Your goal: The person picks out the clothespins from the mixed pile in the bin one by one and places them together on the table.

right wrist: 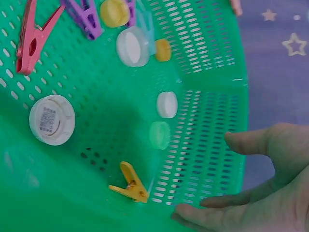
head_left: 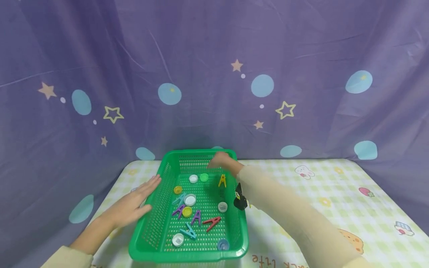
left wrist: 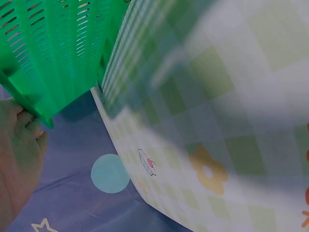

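A green plastic basket [head_left: 189,256] stands on the table with clothespins and bottle caps lying in it. My left hand [head_left: 134,204] rests on its left rim, fingers straight; the left wrist view shows those fingers [left wrist: 29,125] at the basket's edge. Over the far right corner is my right hand [head_left: 222,160], holding nothing. In the right wrist view its thumb and fingers [right wrist: 212,217] are spread apart. Nearest to it are a yellow clothespin [right wrist: 131,185], a light green cap [right wrist: 160,135] and a white cap [right wrist: 167,105].
Also in the basket lie a red clothespin [head_left: 212,223], purple clothespins [head_left: 197,217], blue clothespins [head_left: 188,231] and a blue cap [head_left: 223,244]. A small black object [head_left: 240,199] is beside the right wall. A checked cloth [head_left: 321,193] covers the table; a purple curtain [head_left: 207,48] hangs behind.
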`<state>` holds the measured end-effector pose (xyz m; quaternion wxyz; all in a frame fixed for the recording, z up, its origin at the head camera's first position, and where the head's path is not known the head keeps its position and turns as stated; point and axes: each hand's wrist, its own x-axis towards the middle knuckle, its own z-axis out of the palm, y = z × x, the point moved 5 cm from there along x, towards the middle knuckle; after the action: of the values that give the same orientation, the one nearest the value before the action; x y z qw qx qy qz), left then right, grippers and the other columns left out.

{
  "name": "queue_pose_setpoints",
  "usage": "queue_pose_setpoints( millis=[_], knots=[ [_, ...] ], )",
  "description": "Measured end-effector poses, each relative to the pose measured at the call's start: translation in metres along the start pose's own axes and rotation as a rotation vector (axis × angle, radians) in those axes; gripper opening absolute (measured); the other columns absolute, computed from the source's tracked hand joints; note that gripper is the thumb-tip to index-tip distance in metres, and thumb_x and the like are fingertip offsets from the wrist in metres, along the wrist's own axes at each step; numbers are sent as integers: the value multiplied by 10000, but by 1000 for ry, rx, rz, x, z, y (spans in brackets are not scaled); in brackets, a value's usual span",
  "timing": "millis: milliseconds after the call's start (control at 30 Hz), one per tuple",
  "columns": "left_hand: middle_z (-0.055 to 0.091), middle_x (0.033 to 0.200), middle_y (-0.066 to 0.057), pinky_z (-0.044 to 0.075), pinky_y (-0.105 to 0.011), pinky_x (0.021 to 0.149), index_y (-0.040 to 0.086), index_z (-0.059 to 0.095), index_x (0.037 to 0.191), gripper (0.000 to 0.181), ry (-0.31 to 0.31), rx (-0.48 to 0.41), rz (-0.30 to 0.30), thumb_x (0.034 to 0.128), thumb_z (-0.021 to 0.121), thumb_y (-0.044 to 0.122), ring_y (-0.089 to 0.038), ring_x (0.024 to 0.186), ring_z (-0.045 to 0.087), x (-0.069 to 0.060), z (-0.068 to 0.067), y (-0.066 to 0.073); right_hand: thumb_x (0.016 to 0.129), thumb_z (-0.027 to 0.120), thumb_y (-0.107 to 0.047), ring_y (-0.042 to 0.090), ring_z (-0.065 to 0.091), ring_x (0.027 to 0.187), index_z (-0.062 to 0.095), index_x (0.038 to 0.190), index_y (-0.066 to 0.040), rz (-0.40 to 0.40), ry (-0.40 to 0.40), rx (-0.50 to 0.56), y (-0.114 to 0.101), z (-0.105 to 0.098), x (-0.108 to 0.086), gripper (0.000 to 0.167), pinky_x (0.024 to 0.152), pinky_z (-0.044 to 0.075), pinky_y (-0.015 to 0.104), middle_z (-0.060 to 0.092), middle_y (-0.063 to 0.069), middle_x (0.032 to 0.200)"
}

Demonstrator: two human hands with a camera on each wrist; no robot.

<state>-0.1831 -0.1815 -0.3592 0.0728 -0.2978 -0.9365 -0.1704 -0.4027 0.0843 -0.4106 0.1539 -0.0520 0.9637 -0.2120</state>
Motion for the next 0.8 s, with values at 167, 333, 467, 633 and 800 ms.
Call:
queue_pose_setpoints(
  millis=[167,333,467,633,800],
  knots=[
    [253,1585,-189,321,-629,1091,48,244,1524,723,10,16,5,885,561,165,-449,1414,295,0,1,0,901,626,-321,311,500,1299,583,1312,-134,49,-229,51,-13,16,-19,454,949,527,458,465,85,1471],
    [269,1578,-190,333,-622,1083,48,259,1520,716,31,22,14,881,560,167,-450,1404,315,-1,-1,2,983,488,-208,337,394,1397,446,1439,-105,79,-303,12,-45,-6,-106,469,1098,428,458,350,102,1555],
    [264,1582,-182,326,-619,1090,57,254,1523,714,30,14,13,885,555,167,-448,1407,312,-1,-1,3,993,467,-176,354,379,1401,426,1442,-51,85,-280,52,-51,-11,-127,468,1123,394,479,338,139,1554],
    [247,1592,-170,318,-618,1098,68,243,1528,727,17,5,-5,881,563,157,-445,1414,303,-1,0,2,959,546,-167,349,450,1350,521,1349,-9,78,-233,172,-48,0,-118,421,1097,430,458,454,163,1467],
    [249,1590,-176,317,-623,1095,58,249,1525,731,23,1,1,872,568,143,-445,1414,304,-1,1,0,918,622,-184,341,574,1213,606,1236,9,33,-199,135,-49,14,-101,373,1009,507,428,578,175,1319]
  ],
)
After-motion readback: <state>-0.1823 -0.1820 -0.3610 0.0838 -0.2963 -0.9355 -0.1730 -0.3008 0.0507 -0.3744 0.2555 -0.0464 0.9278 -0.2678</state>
